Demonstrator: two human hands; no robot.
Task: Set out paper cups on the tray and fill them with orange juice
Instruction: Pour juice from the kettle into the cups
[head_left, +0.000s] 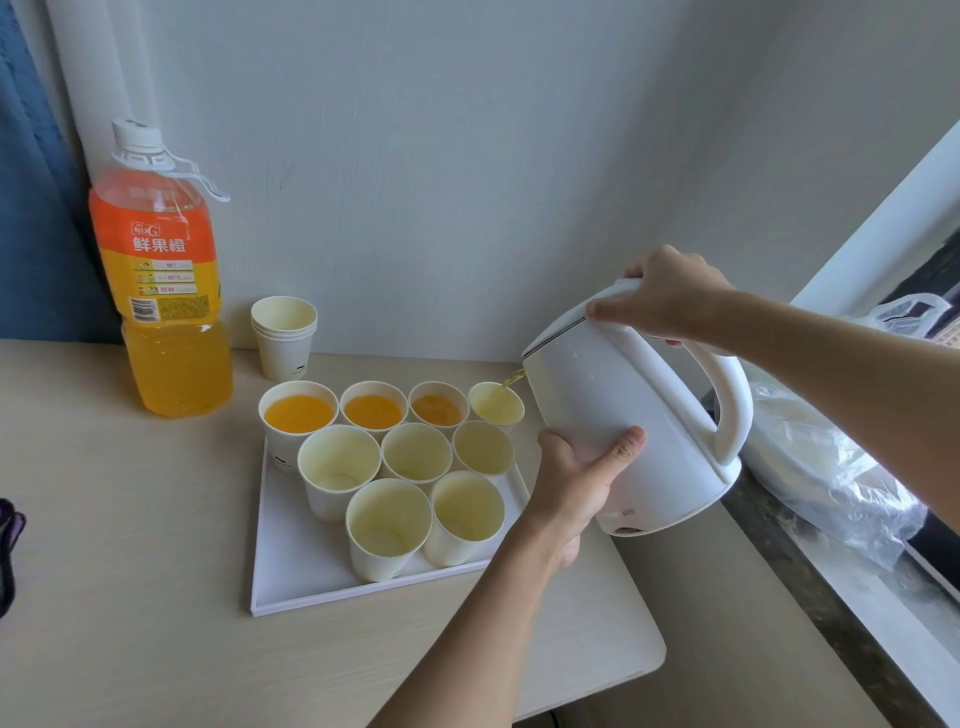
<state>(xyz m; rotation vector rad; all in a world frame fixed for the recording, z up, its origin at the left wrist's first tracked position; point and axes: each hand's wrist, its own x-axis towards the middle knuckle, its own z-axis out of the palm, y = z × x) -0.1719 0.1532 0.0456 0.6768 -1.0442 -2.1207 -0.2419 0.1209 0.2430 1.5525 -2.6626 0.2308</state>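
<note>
Several paper cups stand on a white tray (291, 561). In the back row, three cups hold orange juice (298, 413). A thin stream of juice runs into the fourth cup (497, 406) from a tilted white kettle (639, 410). My right hand (670, 299) grips the top of the kettle's handle, thumb on the lid. My left hand (576, 483) cups the kettle's underside, thumb curled up its side. The front cups (387, 527) are empty.
A large orange juice bottle (161, 280) stands capped at the back left, a stack of spare cups (284, 335) beside it. A plastic bag (831, 467) lies on the window sill to the right. A dark object (8, 551) sits at the left table edge.
</note>
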